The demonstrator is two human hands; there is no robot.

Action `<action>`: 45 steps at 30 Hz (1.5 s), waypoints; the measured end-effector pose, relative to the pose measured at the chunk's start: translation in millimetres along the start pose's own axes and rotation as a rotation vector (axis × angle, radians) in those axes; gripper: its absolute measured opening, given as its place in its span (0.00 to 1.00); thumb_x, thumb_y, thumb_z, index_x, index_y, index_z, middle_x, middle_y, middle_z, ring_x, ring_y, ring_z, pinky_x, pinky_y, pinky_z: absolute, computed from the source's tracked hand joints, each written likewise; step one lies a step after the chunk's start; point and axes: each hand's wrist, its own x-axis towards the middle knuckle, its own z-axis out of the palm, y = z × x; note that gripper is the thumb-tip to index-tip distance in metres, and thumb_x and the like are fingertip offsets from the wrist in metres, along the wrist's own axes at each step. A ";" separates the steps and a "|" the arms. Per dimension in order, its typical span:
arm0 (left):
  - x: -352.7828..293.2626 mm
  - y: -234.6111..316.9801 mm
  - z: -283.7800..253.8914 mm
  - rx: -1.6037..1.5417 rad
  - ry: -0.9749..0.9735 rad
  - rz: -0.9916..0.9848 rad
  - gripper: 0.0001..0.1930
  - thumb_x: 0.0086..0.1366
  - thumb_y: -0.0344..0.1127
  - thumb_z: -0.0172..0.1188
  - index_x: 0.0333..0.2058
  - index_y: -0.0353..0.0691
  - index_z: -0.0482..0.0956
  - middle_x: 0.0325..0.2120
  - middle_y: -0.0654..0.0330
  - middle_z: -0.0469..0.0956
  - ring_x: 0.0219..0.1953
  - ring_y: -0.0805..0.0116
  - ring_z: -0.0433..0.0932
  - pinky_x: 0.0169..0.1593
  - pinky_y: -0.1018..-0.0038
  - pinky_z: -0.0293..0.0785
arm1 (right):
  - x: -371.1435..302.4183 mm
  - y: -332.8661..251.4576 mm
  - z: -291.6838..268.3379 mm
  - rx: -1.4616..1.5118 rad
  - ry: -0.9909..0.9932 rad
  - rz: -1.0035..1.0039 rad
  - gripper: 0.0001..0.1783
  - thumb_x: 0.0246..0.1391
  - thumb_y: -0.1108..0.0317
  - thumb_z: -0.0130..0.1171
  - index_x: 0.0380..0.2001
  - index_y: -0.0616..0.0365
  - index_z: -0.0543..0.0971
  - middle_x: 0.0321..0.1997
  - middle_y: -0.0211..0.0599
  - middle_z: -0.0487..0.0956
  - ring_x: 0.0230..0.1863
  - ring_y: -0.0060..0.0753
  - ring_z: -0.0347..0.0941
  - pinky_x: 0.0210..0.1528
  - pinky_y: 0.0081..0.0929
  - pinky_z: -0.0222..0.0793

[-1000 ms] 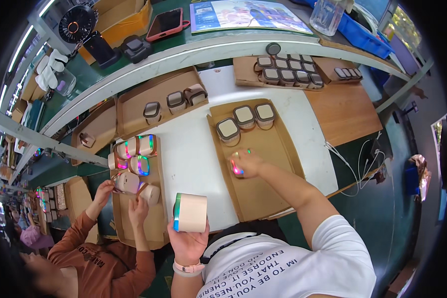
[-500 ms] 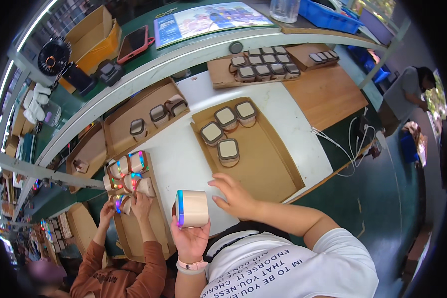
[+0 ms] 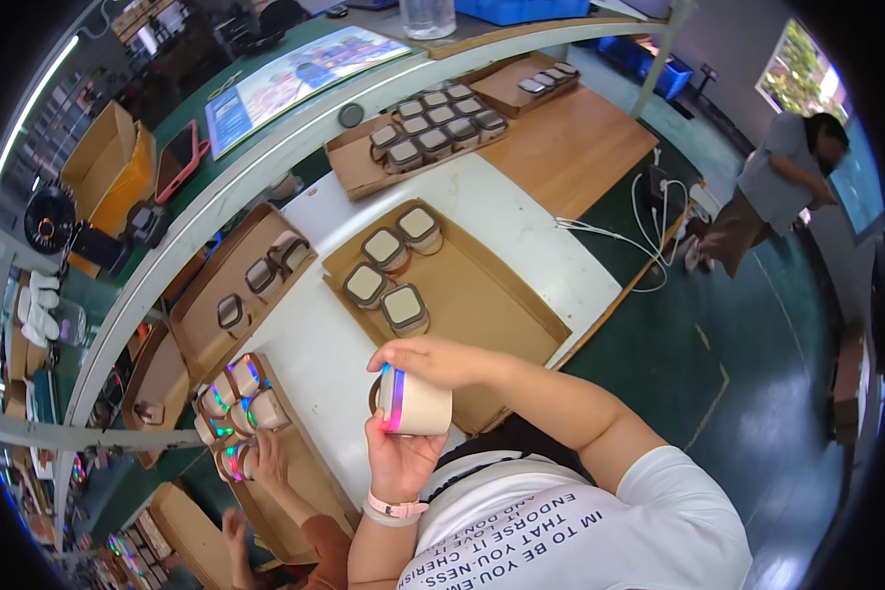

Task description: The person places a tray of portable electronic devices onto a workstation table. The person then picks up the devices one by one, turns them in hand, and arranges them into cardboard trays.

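You hold the beige glowing-ringed speaker (image 3: 415, 400) on its side, left hand (image 3: 400, 455) cupped under, right hand (image 3: 433, 361) closed over top, above the cardboard tray (image 3: 492, 305).

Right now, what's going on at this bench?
A person holds a small cream-coloured speaker with a glowing ring in both hands: the left hand cups it from below, the right hand grips its top. Four similar units sit in the cardboard tray just ahead. To the left, a co-worker's hand touches lit units in another tray.
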 end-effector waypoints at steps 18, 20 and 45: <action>-21.5 20.9 123.0 2.067 -0.664 0.741 0.25 0.42 0.23 0.60 0.44 0.40 0.75 0.42 0.56 0.74 0.50 0.53 0.68 0.53 0.62 0.64 | -56.5 57.8 11.0 1.205 0.124 -0.215 0.36 0.40 0.65 0.62 0.56 0.43 0.62 0.58 0.40 0.63 0.58 0.44 0.62 0.51 0.45 0.68; -31.7 7.7 160.8 1.994 -1.030 0.689 0.17 0.44 0.23 0.57 0.36 0.43 0.79 0.35 0.61 0.77 0.44 0.56 0.73 0.48 0.64 0.67 | -63.6 49.4 8.1 1.231 0.129 -0.169 0.37 0.37 0.66 0.64 0.55 0.45 0.64 0.57 0.40 0.65 0.57 0.44 0.63 0.51 0.44 0.69; -158.4 42.4 144.4 2.107 -0.415 1.067 0.09 0.49 0.26 0.52 0.28 0.43 0.81 0.38 0.61 0.77 0.43 0.58 0.74 0.42 0.67 0.71 | -73.9 56.0 -28.4 -1.028 0.478 -0.586 0.42 0.24 0.64 0.68 0.49 0.51 0.62 0.49 0.52 0.63 0.52 0.56 0.60 0.57 0.48 0.54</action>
